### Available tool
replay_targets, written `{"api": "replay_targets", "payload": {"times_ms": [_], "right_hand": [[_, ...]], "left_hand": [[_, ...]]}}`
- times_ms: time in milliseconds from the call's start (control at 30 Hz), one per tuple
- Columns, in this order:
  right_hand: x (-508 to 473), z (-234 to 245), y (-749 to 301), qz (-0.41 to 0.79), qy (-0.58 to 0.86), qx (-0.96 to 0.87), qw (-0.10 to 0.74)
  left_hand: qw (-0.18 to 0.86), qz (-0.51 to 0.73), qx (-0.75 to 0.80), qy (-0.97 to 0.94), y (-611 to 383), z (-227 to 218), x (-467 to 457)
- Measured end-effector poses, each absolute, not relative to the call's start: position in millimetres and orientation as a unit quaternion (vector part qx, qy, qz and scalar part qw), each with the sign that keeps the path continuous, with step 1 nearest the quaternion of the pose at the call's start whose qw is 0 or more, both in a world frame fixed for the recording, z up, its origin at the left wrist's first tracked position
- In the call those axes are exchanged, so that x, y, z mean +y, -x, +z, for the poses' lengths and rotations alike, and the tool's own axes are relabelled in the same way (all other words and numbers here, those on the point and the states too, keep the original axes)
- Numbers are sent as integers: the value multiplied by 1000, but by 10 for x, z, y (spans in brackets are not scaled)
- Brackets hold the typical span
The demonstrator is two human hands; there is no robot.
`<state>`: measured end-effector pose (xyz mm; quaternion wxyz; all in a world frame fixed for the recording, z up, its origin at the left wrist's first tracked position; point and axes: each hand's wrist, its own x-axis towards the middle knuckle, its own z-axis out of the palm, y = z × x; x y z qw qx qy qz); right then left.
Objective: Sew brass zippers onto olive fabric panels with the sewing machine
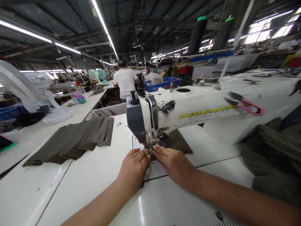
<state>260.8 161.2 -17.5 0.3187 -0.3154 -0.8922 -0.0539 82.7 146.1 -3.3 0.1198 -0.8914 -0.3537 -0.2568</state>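
Observation:
A white sewing machine (150,116) stands in front of me, its needle area just beyond my fingertips. Dark olive fabric (180,142) lies under its arm, and a small part of it reaches toward my fingers. My left hand (135,164) is closed, its fingers bent and pressed together on the fabric's near edge, left of the presser foot. On the right of the foot, my right hand (174,160) pinches the same fabric with its fingers close together. The fingertips of both hands nearly meet, and the thumbs are mostly hidden.
A fanned stack of dark cut panels (72,139) lies on the left of the table. Pink-handled thread snips (249,105) rest on the machine arm. Bunched dark cloth (277,153) is at right. A white fan (58,115) and a person in white (125,81) are beyond.

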Motion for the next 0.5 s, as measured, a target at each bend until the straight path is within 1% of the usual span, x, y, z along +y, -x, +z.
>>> {"api": "replay_targets", "payload": {"times_ms": [333, 500], "right_hand": [[1689, -166, -2604, -24, 323, -891, 317], [1707, -152, -2604, -6, 328, -894, 305]], "left_hand": [[99, -259, -377, 884, -823, -83, 1539], [105, -253, -381, 883, -823, -61, 1550]]}}
